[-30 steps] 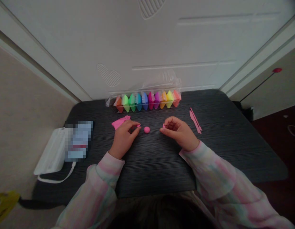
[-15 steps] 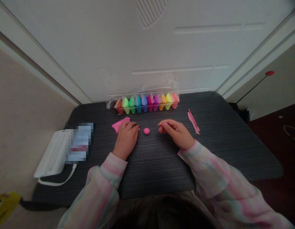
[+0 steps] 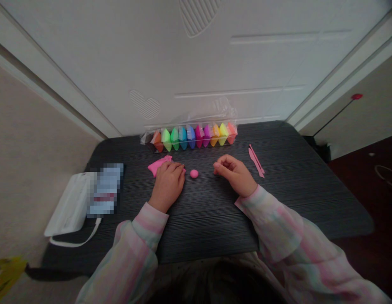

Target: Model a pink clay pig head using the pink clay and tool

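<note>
Left of centre in the frame, I see a screen (image 3: 104, 190) pixelated past reading. Mid-frame, a pink ball (image 3: 194, 174) lies between the palm-down left hand (image 3: 168, 181) and curled right hand (image 3: 235, 175); I can't tell whether either grips anything. Beyond, upper middle, sit coloured packets (image 3: 191, 137).

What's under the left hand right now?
At the right edge of the left hand, a small pink bit peeks out; beyond the hand, part of a pink packet shows. What lies directly beneath is covered; I can't tell.
</note>
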The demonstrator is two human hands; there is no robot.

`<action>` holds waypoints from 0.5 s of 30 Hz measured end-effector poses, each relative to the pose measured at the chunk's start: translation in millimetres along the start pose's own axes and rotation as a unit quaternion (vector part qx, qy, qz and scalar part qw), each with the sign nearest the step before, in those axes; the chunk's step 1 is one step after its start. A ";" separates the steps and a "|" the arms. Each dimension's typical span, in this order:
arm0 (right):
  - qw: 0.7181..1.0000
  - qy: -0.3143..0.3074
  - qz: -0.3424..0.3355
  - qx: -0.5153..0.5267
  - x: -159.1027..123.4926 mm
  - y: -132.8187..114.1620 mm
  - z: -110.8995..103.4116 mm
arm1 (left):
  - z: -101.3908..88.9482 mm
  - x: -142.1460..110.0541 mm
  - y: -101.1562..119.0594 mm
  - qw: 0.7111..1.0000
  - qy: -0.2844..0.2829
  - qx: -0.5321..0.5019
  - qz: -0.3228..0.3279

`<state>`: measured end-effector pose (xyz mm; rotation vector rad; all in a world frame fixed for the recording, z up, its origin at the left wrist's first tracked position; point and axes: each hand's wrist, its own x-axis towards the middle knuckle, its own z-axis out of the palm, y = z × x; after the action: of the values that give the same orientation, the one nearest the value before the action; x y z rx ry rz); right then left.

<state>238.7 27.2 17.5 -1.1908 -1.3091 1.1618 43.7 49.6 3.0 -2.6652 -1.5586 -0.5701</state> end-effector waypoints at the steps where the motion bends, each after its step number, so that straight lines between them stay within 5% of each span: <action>1: 1.000 -0.002 -0.004 -0.013 0.0 -0.6 -0.9 | 0.1 -0.1 -0.1 1.000 0.000 -0.001 -0.001; 5: 0.999 -0.004 -0.015 -0.051 0.1 -2.2 -2.3 | -0.1 -1.0 -0.2 1.000 0.008 -0.006 -0.006; 15: 0.998 0.010 0.029 0.048 1.2 4.4 2.3 | -2.1 -0.9 0.3 0.999 0.048 -0.018 0.001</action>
<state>236.6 28.6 13.0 -1.1739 -1.1985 1.2370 43.0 48.3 4.7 -2.6220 -1.5341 -0.7193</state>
